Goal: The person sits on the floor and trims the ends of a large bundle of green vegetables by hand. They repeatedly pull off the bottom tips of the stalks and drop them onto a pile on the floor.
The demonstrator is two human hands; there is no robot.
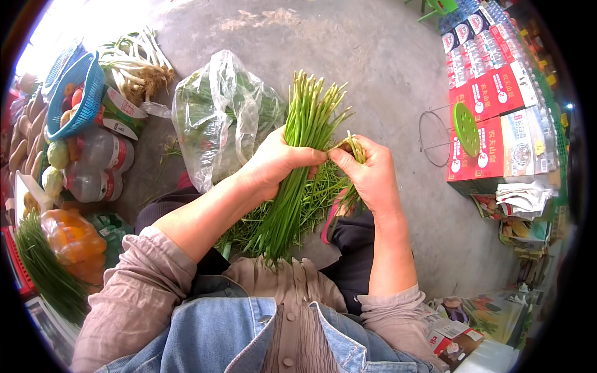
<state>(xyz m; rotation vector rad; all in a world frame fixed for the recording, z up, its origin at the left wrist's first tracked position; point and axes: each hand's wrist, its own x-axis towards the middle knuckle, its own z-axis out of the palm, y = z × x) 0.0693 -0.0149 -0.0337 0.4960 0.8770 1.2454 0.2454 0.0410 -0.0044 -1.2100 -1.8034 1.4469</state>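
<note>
My left hand (284, 161) is closed around a thick bunch of green garlic chives (305, 116), its pale cut ends pointing away from me and its leaves hanging towards my lap. Just to its right, my right hand (368, 170) pinches a smaller tuft of stems (355, 148). My left thumb reaches across to the right fingertips. Below both hands lies a loose heap of thin green stalks (322, 200) between my legs. Beyond my left forearm stands a clear plastic bag (219, 121) filled with more greens.
To the left are scallions (135, 70), a blue plastic basket (77, 95) of produce, large bottles (98, 163) and another chive bundle (49, 275). On the right stand a green-topped wire stool (465, 129) and stacked red cartons (489, 135). Grey concrete floor (373, 60) stretches ahead.
</note>
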